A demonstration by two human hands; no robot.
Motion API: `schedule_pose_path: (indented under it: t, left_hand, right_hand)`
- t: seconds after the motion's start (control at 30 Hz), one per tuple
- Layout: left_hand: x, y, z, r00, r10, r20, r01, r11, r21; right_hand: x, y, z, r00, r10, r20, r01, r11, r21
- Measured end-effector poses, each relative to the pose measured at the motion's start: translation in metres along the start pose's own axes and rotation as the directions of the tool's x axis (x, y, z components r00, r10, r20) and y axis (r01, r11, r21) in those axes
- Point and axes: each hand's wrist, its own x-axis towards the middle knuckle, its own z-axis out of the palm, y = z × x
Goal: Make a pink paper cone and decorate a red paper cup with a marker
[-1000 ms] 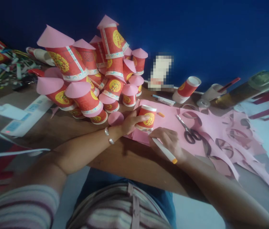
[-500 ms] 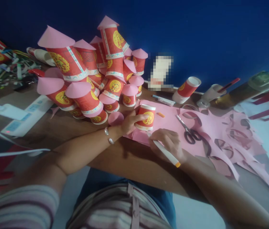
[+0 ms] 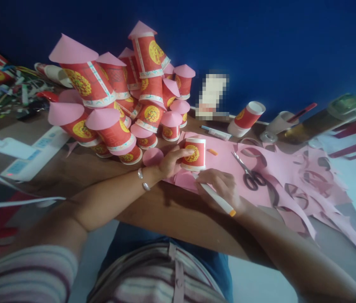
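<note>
"Left hand (image 3: 170, 164) and right hand (image 3: 221, 185): how are they being used?"

"By the left, a red paper cup (image 3: 199, 154) is being gripped, with the thumb laid across its yellow emblem. By the right, a white marker (image 3: 218, 198) is being pinched close to the cup's lower rim."

"Is that rim being touched by the tip?"

"That cannot be told, as the tip is being lost in the blur. By the look of the grip, though, the rim is being decorated, so light, even pressure is being called for; otherwise the thin wall is being put at risk of denting."

"And where is the cup being held?"

"Over the pink paper (image 3: 225, 158), near the orange cap (image 3: 212, 152). A neater line is probably being gained if the cup is being turned little by little while the marker is being held at one angle. Smudges are being avoided if wet ink is being spared the thumb."

"Farther out?"

"Scissors (image 3: 251, 179) are being supported by the paper on the right; cone-topped cups (image 3: 106, 136) are being seen piled beyond the left forearm."
</note>
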Motion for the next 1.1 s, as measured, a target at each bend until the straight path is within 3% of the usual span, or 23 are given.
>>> schedule_pose_path:
  t: [0.23, 0.57, 1.1]
  left_hand:
    - [-0.0005, -0.0047, -0.0035, 1.000, 0.005, -0.023, -0.004, 0.997, 0.071]
    - [-0.0005, -0.0006, -0.0009, 0.999, -0.033, -0.041, 0.037, 0.996, 0.079]
    - [-0.0013, -0.0007, -0.0015, 0.998, -0.023, -0.059, 0.028, 0.996, 0.087]
  right_hand:
    - [-0.0004, 0.0001, 0.0014, 0.999, -0.023, 0.035, 0.021, 0.999, 0.043]
    - [-0.0033, 0.0013, -0.0012, 0.998, 0.051, -0.025, -0.051, 0.999, 0.005]
    - [-0.0030, 0.0025, -0.0019, 0.999, 0.037, -0.011, -0.037, 0.999, -0.025]
